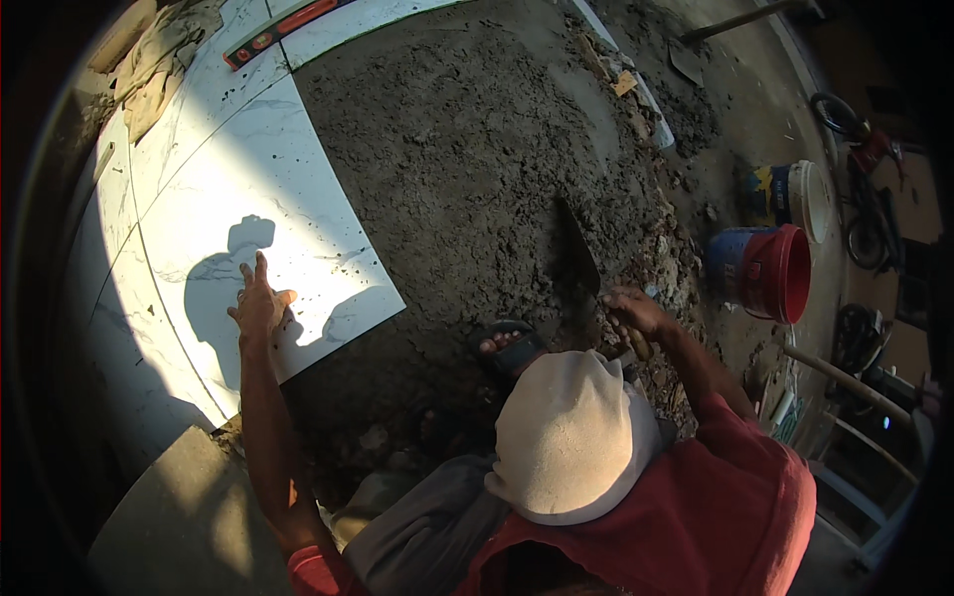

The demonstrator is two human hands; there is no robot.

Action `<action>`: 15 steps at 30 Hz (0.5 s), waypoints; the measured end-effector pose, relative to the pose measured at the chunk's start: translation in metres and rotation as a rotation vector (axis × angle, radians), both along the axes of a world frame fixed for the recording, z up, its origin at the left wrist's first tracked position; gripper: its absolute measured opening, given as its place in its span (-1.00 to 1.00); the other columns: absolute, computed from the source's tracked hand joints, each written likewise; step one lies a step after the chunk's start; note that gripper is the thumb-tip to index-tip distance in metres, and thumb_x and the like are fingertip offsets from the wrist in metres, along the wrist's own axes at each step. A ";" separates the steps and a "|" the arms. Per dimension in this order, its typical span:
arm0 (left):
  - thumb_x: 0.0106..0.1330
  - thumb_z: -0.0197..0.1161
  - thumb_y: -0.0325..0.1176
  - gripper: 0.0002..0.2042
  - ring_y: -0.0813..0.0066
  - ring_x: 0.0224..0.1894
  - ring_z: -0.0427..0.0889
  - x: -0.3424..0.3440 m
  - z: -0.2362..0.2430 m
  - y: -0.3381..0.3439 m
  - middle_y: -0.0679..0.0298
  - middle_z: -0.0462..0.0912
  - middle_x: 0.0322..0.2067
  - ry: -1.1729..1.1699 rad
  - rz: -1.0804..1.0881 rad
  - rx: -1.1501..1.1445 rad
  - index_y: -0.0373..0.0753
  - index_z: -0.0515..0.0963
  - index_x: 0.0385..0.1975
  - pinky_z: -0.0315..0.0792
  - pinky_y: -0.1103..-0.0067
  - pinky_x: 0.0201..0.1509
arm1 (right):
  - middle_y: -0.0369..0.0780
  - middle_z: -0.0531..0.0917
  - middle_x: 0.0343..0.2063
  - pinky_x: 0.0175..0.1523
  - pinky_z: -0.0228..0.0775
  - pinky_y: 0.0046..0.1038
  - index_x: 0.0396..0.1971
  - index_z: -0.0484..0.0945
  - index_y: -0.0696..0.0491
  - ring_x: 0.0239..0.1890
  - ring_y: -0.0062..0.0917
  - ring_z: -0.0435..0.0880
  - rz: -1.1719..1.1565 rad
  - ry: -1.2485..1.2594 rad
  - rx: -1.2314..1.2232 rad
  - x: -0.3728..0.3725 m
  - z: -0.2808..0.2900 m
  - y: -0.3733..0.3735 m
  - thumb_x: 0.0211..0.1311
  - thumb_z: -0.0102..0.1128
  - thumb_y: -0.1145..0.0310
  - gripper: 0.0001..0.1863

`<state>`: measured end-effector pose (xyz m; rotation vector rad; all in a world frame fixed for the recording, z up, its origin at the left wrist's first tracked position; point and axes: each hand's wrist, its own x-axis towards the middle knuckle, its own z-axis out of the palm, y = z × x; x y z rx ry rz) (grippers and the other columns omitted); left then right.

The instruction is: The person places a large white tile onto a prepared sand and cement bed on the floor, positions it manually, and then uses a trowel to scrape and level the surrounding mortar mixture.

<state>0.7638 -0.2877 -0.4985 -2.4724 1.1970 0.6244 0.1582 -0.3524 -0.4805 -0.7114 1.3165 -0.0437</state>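
My left hand (260, 303) rests on a white marble-patterned tile (308, 214), fingers spread and holding nothing. Sunlight falls across that tile, which carries a dark shadow and small crumbs. My right hand (638, 316) is closed round the wooden handle of a trowel (579, 246). The trowel's dark blade points away from me, low over or against the wet grey mortar (447, 149); I cannot tell whether it touches. Beside the mortar's left edge, the tile's corner juts out toward the middle.
A red spirit level (288, 30) lies on the far tiles. To the right are a red-and-blue bucket (760, 270), a pale-rimmed bucket (795, 199) and a motorcycle (870, 189). A sandalled foot (509, 345) stands in the mortar. Crumpled cloth (159, 79) lies far left.
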 end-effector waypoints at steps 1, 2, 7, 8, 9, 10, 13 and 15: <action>0.08 0.39 -0.08 -0.07 -0.15 0.27 0.28 0.000 0.002 0.000 0.03 -0.07 0.41 -0.006 0.003 -0.011 0.14 -0.09 0.40 0.06 -0.23 0.20 | -0.28 0.45 -0.66 -0.71 0.32 -0.53 -0.31 0.42 0.05 -0.76 -0.59 0.41 -0.034 -0.044 0.008 0.005 0.003 0.003 0.28 0.04 0.27 -0.84; 0.08 0.39 -0.09 -0.07 -0.15 0.27 0.28 -0.002 0.003 -0.001 0.06 -0.07 0.41 -0.014 0.010 0.006 0.16 -0.09 0.41 0.05 -0.20 0.24 | -0.28 0.45 -0.66 -0.69 0.33 -0.53 -0.28 0.41 0.05 -0.74 -0.59 0.42 -0.069 -0.086 0.022 0.012 0.006 0.008 0.29 0.02 0.28 -0.84; 0.08 0.40 -0.09 -0.06 -0.15 0.28 0.27 -0.006 0.008 -0.007 0.09 -0.09 0.42 -0.018 0.013 0.045 0.20 -0.11 0.41 0.03 -0.17 0.28 | -0.25 0.43 -0.59 -0.60 0.42 -0.45 -0.20 0.24 0.10 -0.66 -0.55 0.46 -0.117 -0.092 -0.142 0.107 -0.009 0.014 0.34 0.02 0.23 -0.73; 0.08 0.40 -0.09 -0.05 -0.15 0.28 0.26 -0.004 0.009 -0.006 0.10 -0.09 0.42 -0.020 0.016 0.048 0.20 -0.12 0.41 0.04 -0.17 0.28 | -0.24 0.42 -0.57 -0.59 0.44 -0.43 -0.19 0.23 0.13 -0.66 -0.53 0.47 -0.061 -0.119 -0.183 0.137 -0.003 0.003 0.34 0.01 0.22 -0.70; 0.07 0.41 -0.08 -0.05 -0.15 0.28 0.26 -0.003 0.008 -0.006 0.10 -0.10 0.42 -0.017 0.016 0.047 0.20 -0.13 0.41 0.04 -0.17 0.28 | -0.23 0.42 -0.55 -0.58 0.45 -0.41 -0.18 0.22 0.16 -0.66 -0.52 0.47 -0.007 -0.141 -0.228 0.167 0.010 -0.011 0.35 0.01 0.21 -0.68; 0.07 0.41 -0.08 -0.05 -0.15 0.28 0.26 -0.002 0.006 -0.006 0.10 -0.10 0.42 -0.015 0.004 0.044 0.20 -0.13 0.41 0.04 -0.17 0.28 | -0.22 0.42 -0.55 -0.60 0.44 -0.40 -0.18 0.22 0.17 -0.66 -0.52 0.48 -0.037 -0.149 -0.203 0.190 0.012 -0.022 0.35 0.01 0.20 -0.66; 0.07 0.41 -0.08 -0.04 -0.15 0.28 0.26 -0.001 0.006 -0.004 0.09 -0.10 0.42 -0.002 0.010 0.029 0.20 -0.13 0.41 0.04 -0.17 0.28 | -0.21 0.42 -0.55 -0.63 0.42 -0.40 -0.17 0.22 0.18 -0.67 -0.51 0.49 -0.052 -0.116 -0.200 0.211 0.004 -0.024 0.34 0.02 0.19 -0.64; 0.06 0.41 -0.13 -0.06 -0.19 0.28 0.26 -0.003 0.006 -0.004 0.02 -0.05 0.40 0.007 -0.006 -0.016 0.14 -0.08 0.41 0.08 -0.22 0.20 | -0.20 0.42 -0.55 -0.68 0.38 -0.39 -0.20 0.23 0.15 -0.70 -0.51 0.47 -0.085 0.013 -0.215 0.197 -0.022 -0.015 0.33 0.05 0.18 -0.65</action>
